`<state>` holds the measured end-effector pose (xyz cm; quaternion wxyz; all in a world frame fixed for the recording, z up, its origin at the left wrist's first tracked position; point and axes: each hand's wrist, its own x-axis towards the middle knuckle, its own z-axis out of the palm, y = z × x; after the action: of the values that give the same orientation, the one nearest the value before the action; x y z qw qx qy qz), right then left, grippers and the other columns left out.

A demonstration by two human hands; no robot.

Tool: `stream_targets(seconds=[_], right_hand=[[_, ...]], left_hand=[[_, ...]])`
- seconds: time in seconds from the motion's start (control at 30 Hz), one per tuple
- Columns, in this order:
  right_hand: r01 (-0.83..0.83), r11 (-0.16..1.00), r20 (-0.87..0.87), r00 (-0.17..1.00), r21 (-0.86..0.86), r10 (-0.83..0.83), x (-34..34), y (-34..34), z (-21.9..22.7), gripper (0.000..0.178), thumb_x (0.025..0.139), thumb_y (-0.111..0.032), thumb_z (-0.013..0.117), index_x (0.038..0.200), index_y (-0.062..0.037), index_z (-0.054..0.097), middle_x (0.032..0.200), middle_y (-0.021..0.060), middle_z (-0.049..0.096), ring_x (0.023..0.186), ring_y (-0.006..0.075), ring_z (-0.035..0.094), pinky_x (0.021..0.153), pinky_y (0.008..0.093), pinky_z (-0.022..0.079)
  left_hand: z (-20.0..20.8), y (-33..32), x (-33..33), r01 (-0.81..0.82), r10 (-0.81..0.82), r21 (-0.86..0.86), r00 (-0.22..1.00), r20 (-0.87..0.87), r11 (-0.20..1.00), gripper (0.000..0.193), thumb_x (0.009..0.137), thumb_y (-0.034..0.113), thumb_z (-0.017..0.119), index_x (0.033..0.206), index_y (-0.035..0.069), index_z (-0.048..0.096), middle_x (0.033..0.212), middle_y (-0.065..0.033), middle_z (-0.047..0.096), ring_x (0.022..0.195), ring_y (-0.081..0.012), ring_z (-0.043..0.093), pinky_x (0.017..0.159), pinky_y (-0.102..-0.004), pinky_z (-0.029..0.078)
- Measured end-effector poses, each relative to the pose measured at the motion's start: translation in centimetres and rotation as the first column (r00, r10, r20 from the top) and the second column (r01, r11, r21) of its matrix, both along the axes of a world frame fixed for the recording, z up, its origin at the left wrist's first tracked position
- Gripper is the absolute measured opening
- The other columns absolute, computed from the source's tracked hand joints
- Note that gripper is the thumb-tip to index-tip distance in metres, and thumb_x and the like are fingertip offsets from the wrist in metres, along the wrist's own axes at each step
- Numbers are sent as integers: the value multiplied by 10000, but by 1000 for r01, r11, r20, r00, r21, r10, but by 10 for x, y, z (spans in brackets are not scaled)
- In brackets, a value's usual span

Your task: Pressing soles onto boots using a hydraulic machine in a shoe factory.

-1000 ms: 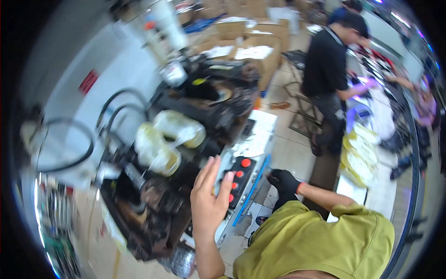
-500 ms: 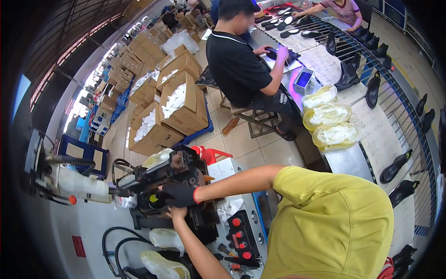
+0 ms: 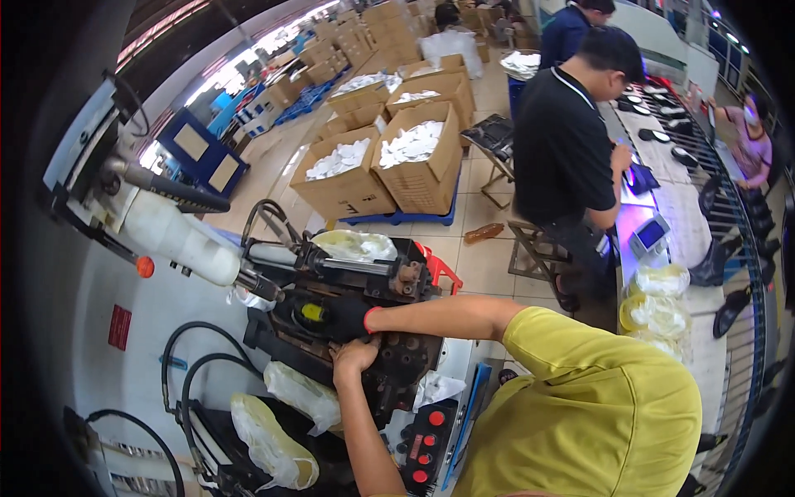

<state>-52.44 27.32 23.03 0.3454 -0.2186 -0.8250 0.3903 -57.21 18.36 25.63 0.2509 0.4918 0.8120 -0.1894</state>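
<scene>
My right hand point(image 3: 348, 319), in a black glove with a red cuff, is closed on a black shoe-like piece point(image 3: 291, 315) with a yellow-green patch point(image 3: 313, 312). The dark glove and dark piece blend together, so the exact grip is hard to see. The piece sits among the dark metal parts of a machine point(image 3: 406, 352), below a white cylinder arm point(image 3: 178, 240). Bare and with bent fingers, my left hand point(image 3: 356, 356) presses in just below the glove. Whatever its fingertips hold is hidden.
Plastic-wrapped yellow forms point(image 3: 277, 447) lie around the machine. A control box point(image 3: 431, 443) with red buttons stands near my body. Open cartons point(image 3: 418, 157) of white pieces stand beyond. A co-worker in black point(image 3: 563, 157) sits at a shoe-covered bench point(image 3: 671, 224).
The whole view has swung, so the cartons, co-worker and bench appear farther right and more of the machine shows. Both my hands stay together at the black piece.
</scene>
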Motion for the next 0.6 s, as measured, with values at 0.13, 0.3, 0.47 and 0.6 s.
stream_targets(seconds=[0.13, 0.3, 0.47, 0.6], right_hand=[[32, 979, 17, 999, -203, -29, -8, 19, 46, 371, 812, -412, 623, 951, -84, 724, 951, 219, 695, 904, 397, 665, 794, 425, 534], [160, 967, 95, 985, -200, -143, -2, 11, 58, 421, 832, -467, 583, 958, -94, 733, 942, 226, 696, 905, 394, 670, 812, 440, 525], [236, 940, -45, 966, -246, -255, 77, 8, 80, 435, 822, -483, 594, 971, -99, 736, 933, 206, 710, 894, 374, 682, 818, 437, 527], [241, 931, -117, 952, -274, -282, 170, -73, 120, 532, 774, -556, 629, 893, -48, 738, 866, 217, 704, 830, 366, 692, 765, 435, 535]], left_hand=[[-11, 2, -7, -24, 23, 7, 994, 111, 1000, 666, 908, 704, 324, 1511, 429, 262, 1555, -190, 304, 1457, -505, 71, 1206, -504, 18], [-17, -12, -9, 42, -47, 84, 997, 60, 996, 731, 892, 739, 303, 1532, 407, 182, 1519, -146, 389, 1407, -395, 334, 1171, -432, 233], [-15, 0, 7, 52, -76, 299, 995, 69, 953, 972, 818, 831, 299, 1558, 205, 220, 1610, -151, 196, 1480, -408, 134, 1196, -528, 93], [-51, -21, -52, 183, -171, 464, 983, -70, 867, 910, 816, 702, 529, 1442, 50, 432, 1502, -204, 398, 1388, -378, 375, 1150, -426, 302]])
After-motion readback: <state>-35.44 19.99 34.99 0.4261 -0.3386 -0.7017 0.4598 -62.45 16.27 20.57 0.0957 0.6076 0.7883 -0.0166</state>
